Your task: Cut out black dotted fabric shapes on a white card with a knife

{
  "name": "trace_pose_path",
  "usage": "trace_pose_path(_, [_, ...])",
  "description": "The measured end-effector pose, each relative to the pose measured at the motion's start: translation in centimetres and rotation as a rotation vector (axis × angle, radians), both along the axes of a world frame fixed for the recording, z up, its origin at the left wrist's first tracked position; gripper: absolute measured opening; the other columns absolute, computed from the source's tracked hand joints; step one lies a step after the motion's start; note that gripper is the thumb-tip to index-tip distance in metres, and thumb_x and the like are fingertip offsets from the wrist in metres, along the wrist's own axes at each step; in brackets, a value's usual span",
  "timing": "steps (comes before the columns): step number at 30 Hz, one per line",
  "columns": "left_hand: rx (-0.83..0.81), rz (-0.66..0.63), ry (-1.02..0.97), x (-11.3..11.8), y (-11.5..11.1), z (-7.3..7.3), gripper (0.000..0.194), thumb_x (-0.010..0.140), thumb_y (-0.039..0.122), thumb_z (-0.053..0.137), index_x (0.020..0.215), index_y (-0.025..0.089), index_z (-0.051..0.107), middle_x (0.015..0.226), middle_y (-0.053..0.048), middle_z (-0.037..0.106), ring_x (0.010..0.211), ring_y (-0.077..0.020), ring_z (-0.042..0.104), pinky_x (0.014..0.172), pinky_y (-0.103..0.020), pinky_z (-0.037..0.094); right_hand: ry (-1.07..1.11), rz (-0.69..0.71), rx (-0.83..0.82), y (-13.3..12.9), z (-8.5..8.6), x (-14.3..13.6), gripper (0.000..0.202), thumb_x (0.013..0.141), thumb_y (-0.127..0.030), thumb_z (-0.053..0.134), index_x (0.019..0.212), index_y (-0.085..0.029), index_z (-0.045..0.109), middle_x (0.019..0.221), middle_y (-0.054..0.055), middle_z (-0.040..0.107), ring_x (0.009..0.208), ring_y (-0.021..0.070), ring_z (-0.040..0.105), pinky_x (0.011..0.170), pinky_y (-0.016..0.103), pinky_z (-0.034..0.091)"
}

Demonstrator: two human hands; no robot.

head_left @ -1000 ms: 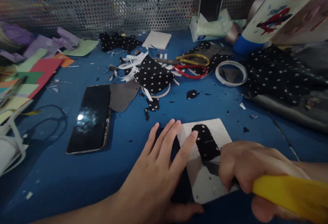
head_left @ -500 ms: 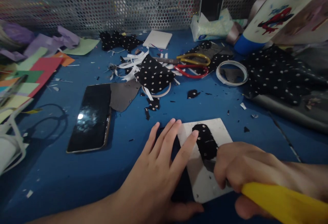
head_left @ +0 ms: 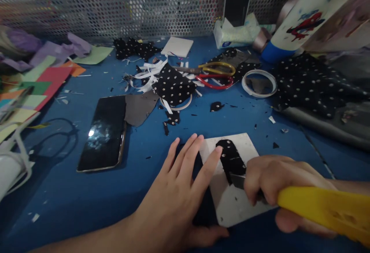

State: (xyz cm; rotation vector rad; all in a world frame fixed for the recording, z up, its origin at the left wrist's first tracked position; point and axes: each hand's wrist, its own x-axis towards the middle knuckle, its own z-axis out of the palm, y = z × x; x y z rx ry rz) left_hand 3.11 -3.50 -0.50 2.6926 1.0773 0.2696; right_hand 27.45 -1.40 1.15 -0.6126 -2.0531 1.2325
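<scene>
A white board (head_left: 231, 210) lies on the blue table, bearing a small black piece with pale dots (head_left: 230, 156). My left hand (head_left: 182, 183) rests spread at the board's left side, its index fingertip pressing the upper left edge of the black piece. Wrapped in my right hand (head_left: 277, 179) is a yellow box cutter (head_left: 323, 206). Its blade meets the lower end of the black piece, where a narrow strip hangs toward the board's bottom. Part of the cutter's front is hidden by my fingers.
A phone (head_left: 102, 133) lies to the left. Behind are scissors (head_left: 215, 79), a roll of tape (head_left: 259, 83), dotted black scraps (head_left: 174, 85) and white strips. Dotted black material (head_left: 315, 83) and a tall bottle (head_left: 303, 21) stand at right; coloured paper (head_left: 53, 83) lies far left.
My right hand has shifted slightly right, and the cutter's handle has swung upward. The blade now shows at the lower end of the black piece. My left hand stays put.
</scene>
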Motion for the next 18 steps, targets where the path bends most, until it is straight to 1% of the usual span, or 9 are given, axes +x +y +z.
trace_pose_path(2, [0.001, -0.002, 0.009, -0.03, -0.01, 0.03, 0.132, 0.058, 0.074, 0.076, 0.156, 0.011, 0.014, 0.157, -0.027, 0.023, 0.148, -0.0414, 0.015, 0.116, -0.064, 0.018, 0.011, 0.011, -0.005, 0.01, -0.09, -0.11, 0.031, 0.092, -0.047, 0.060, 0.081, -0.022, 0.047, 0.072, -0.001, 0.065, 0.064, 0.0070, 0.062, 0.062, 0.017, 0.050])
trace_pose_path(6, [-0.003, -0.002, 0.010, -0.10, 0.01, 0.09, 0.134, 0.057, 0.076, 0.076, 0.156, 0.011, 0.014, 0.157, -0.028, 0.023, 0.148, -0.0419, 0.015, 0.116, -0.064, 0.019, 0.031, 0.011, -0.037, -0.03, -0.43, -0.09, 0.029, 0.087, -0.040, 0.070, 0.082, -0.022, 0.049, 0.075, -0.001, 0.067, 0.066, 0.0080, 0.063, 0.063, 0.018, 0.051])
trace_pose_path(8, [-0.006, 0.000, 0.011, -0.09, 0.02, 0.08, 0.134, 0.057, 0.076, 0.076, 0.156, 0.011, 0.015, 0.157, -0.028, 0.022, 0.148, -0.0419, 0.015, 0.116, -0.064, 0.019, 0.041, 0.013, -0.054, -0.05, -0.57, -0.06, 0.029, 0.086, -0.039, 0.072, 0.082, -0.022, 0.049, 0.076, -0.001, 0.067, 0.067, 0.0080, 0.063, 0.062, 0.017, 0.051])
trace_pose_path(13, [-0.008, 0.000, 0.015, -0.07, -0.03, 0.02, 0.133, 0.058, 0.074, 0.077, 0.156, 0.012, 0.014, 0.158, -0.027, 0.021, 0.148, -0.0420, 0.014, 0.117, -0.064, 0.018, 0.034, 0.035, -0.058, -0.13, -0.58, -0.04, 0.027, 0.087, -0.039, 0.071, 0.083, -0.021, 0.050, 0.078, 0.000, 0.068, 0.068, 0.0091, 0.064, 0.063, 0.019, 0.051])
trace_pose_path(18, [-0.006, 0.000, 0.020, -0.05, -0.09, 0.07, 0.133, 0.058, 0.076, 0.075, 0.157, 0.012, 0.014, 0.158, -0.027, 0.021, 0.149, -0.0409, 0.013, 0.117, -0.063, 0.017, 0.000, 0.023, -0.072, -0.18, -0.32, -0.05, 0.029, 0.093, -0.044, 0.060, 0.080, -0.021, 0.049, 0.075, 0.000, 0.066, 0.067, 0.0096, 0.062, 0.061, 0.021, 0.049])
